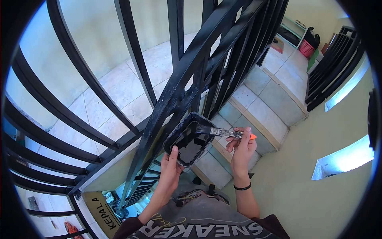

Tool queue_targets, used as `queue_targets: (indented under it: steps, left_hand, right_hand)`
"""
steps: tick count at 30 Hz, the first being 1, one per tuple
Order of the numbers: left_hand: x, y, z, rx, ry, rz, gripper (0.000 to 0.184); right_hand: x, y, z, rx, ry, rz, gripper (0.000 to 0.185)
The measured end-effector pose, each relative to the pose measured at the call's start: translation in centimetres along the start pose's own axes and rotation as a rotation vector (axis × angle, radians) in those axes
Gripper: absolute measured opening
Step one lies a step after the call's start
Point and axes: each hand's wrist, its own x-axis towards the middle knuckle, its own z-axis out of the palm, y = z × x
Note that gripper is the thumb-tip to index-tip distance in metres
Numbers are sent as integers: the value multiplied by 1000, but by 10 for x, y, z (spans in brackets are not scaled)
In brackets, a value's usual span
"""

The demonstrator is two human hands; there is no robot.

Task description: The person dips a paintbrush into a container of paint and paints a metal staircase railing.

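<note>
A black tray of dark, glossy paint is held by my left hand, the thumb over its near rim and the fingers hidden beneath. My right hand grips a paintbrush by its handle, which has an orange end. The brush's dark bristles are over the far right part of the tray, at its rim or paint; exact contact is hard to tell. Just beyond the tray runs a black metal railing.
Tiled stairs rise toward the upper right, where a pink basket stands near a shelf. Another black railing is at the right, above a wall with bright openings. A lettered board lies lower left.
</note>
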Motion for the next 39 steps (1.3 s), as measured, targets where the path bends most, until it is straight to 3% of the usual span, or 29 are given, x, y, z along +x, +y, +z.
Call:
queue_targets:
  steps: [20,23,26,29,32,35,39]
  left_hand:
    - [-2,12,5,-31,-76,43,41]
    - [0,13,4,-23,-88,36,41]
    - [2,14,4,-25,-107,47,42]
    - [5,14,4,-6,-97,44,43]
    - [7,15,7,-10,-89,64,43]
    - [10,15,5,-3,-84,43,43]
    - [17,14,9,0,-97,47,46]
  right_hand:
    - [11,-11,0,23,-61,-63,49]
    - [6,-21,5,-85,-37,-199,41]
    - [-6,-23,3,-270,-164,-376,29]
    - [-13,-39,6,-618,-347,-691,28]
    - [-11,-34,13,-470,-273,-671,28]
    - [-2,-30,14,-169,-143,-298,37]
    - [28,-27,1,25,-85,-110,48]
